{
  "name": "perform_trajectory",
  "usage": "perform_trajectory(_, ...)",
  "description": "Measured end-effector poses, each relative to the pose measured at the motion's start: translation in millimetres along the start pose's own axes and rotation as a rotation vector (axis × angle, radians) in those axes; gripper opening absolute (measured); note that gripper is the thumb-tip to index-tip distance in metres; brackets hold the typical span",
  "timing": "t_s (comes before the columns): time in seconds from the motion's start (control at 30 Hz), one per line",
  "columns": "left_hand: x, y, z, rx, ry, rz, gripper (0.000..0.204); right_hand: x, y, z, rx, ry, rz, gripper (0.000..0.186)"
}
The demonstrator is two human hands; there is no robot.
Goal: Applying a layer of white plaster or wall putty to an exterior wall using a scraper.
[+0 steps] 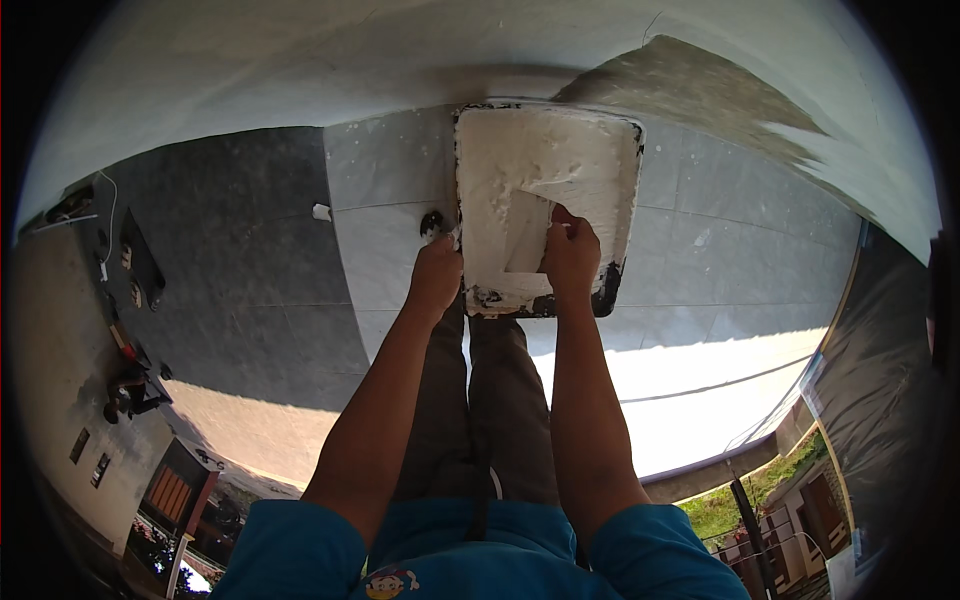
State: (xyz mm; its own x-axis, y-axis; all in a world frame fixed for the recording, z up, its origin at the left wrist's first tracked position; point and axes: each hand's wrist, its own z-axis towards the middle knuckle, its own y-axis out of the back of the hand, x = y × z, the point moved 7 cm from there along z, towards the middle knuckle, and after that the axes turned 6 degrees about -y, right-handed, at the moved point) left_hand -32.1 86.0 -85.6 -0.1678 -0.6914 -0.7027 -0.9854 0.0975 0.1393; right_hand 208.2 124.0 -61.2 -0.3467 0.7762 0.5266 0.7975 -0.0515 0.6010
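My left hand (436, 272) is closed on the left edge of a rectangular tray (630, 200) with a dark, paint-smeared rim. A thick, creamy white paste (540, 145) covers the inside of the tray, lumpy in places. My right hand (572, 252) grips a wide, flat, paste-coated scraper (525, 232), which lies against the paste in the middle right of the tray. The tray is held out above my legs.
A plastered wall (350, 70) runs ahead, with a bare patch at right. Grey tiled floor (390, 160) holds a small white object (321, 212). Clutter (135, 390) lines the left wall; dark sheeting (880, 360) stands at right, and sunlight falls behind.
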Motion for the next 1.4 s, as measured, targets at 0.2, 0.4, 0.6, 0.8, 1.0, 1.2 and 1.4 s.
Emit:
perform_trajectory(0.2,6,-1,3,-0.003,0.019,-0.066,0.026,-17,-21,6,0.071,0.005,-0.136,0.032)
perform_trajectory(0.4,2,-3,-1,0.004,0.029,0.007,0.025,-17,4,9,0.044,-0.159,0.029,0.037)
perform_trajectory(0.6,9,0,2,0.012,0.023,0.025,0.026,-25,7,-8,-0.048,-0.013,-0.172,0.034)
perform_trajectory(0.8,8,-3,1,-0.001,-0.006,-0.053,0.026,2,8,6,-0.037,-0.020,-0.067,0.034)
perform_trajectory(1.0,18,4,6,0.000,-0.016,0.055,0.026,-37,9,-17,0.003,-0.100,-0.153,0.037)
perform_trajectory(1.2,10,-4,5,-0.002,-0.066,0.018,0.024,-41,28,13,0.017,-0.108,-0.120,0.038)
perform_trajectory(1.4,7,4,0,-0.015,0.015,0.003,0.025,-32,28,-20,-0.023,0.019,-0.235,0.033)
